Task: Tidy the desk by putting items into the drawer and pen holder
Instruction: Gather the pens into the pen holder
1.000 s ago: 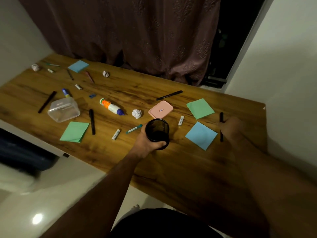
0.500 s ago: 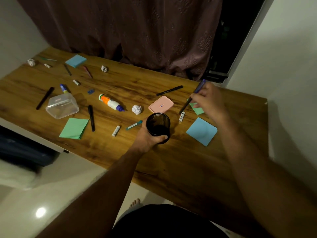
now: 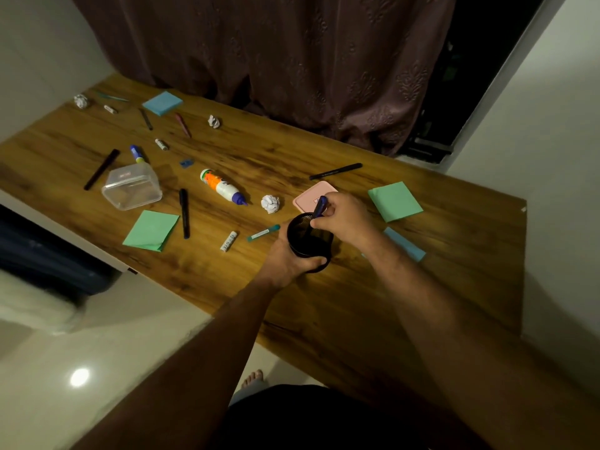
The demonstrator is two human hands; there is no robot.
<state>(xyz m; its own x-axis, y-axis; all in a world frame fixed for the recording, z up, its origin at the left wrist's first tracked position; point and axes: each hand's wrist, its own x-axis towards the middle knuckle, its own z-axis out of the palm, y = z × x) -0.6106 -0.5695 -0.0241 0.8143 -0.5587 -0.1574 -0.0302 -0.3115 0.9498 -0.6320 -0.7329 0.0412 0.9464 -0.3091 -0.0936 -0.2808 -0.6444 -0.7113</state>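
Observation:
My left hand (image 3: 289, 259) grips the black mesh pen holder (image 3: 308, 237) standing on the wooden desk (image 3: 324, 313). Directly above the holder's mouth, my right hand (image 3: 345, 219) pinches a dark pen (image 3: 319, 206) whose lower end is down inside the holder. Loose on the desk lie black pens (image 3: 336, 171) (image 3: 184, 212) (image 3: 101, 168), a teal pen (image 3: 263, 233), a glue bottle (image 3: 222, 187), small white tubes (image 3: 228, 241), crumpled paper balls (image 3: 270, 203), and a pink case (image 3: 310, 196) partly behind my right hand.
Green sticky pads (image 3: 395, 200) (image 3: 151, 230) and blue pads (image 3: 162, 102) (image 3: 406, 245) lie about. A clear plastic box (image 3: 131, 186) sits upside down at the left. A curtain (image 3: 276, 60) hangs behind the desk and a white wall (image 3: 552, 157) closes the right side.
My right hand picked the dark pen up from the desk's right side, carried it left, and now lowers it into the holder. My left hand has kept its hold.

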